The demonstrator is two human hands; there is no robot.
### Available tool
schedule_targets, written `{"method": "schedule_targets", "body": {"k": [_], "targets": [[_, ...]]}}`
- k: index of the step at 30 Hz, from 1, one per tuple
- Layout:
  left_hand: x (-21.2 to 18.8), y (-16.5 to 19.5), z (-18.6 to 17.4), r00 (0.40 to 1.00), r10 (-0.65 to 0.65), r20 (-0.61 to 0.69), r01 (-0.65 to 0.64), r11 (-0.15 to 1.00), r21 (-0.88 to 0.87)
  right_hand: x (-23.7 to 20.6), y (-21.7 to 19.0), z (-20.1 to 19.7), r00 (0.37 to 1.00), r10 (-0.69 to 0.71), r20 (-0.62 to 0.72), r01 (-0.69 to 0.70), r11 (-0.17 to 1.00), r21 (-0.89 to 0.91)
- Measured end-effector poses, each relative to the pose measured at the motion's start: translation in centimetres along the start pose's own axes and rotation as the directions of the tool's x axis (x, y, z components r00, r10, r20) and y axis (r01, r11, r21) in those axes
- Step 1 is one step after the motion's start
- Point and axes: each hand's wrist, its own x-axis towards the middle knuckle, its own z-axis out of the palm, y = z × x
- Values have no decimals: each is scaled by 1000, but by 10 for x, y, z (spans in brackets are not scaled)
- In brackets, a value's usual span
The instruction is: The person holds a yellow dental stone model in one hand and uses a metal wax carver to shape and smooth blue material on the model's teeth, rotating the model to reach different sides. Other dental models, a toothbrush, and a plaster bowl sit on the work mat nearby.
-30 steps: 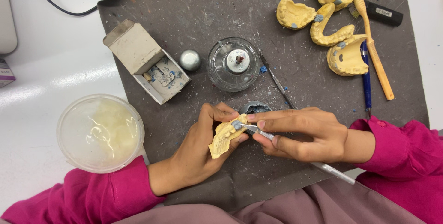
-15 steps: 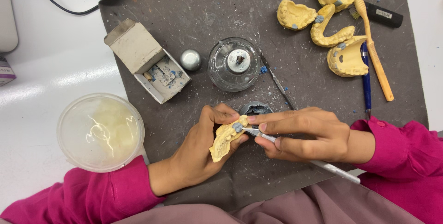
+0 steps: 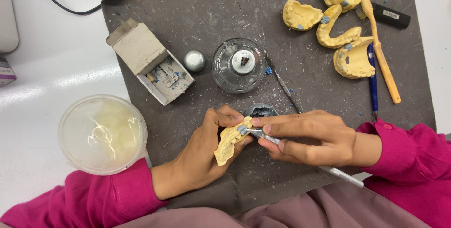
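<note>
Four yellow tooth casts point(image 3: 345, 28) lie grouped at the far right corner of our dark mat point(image 3: 188, 2), and a fifth cast point(image 3: 230, 139) sits in our left hand point(image 3: 206, 155), fingers curled closed around it just above the mat's near edge. Our right hand point(image 3: 310, 136) pinches a thin metal tool point(image 3: 300, 155) like a pen, its tip touching a grey blob on the held cast. Behind our hands we see one small dark pot point(image 3: 261, 110), one glass dish point(image 3: 238, 64), one silver ball point(image 3: 194, 60) and one open cardboard box point(image 3: 149, 61). One second thin tool point(image 3: 282, 81) lies beside the dish. By the casts lie one orange toothbrush point(image 3: 381, 54) and one blue pen point(image 3: 373, 85). One clear plastic tub point(image 3: 102, 134) stands off the mat, near our left sleeve.
</note>
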Motion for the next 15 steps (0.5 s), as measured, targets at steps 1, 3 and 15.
{"method": "schedule_targets", "body": {"k": [1,3,15], "targets": [[0,0,0,1000,-8,-1,8,1000,-3,0,0,-1,1000,2,8,-2,1000,14],[0,0,0,1000,-13,6,13,1000,-13,0,0,0,1000,-3,0,3,1000,-1],[4,11,-7,993,-117,24,119,984,-130,-5,-1,-2,947,310,-89,-282,929,238]]}}
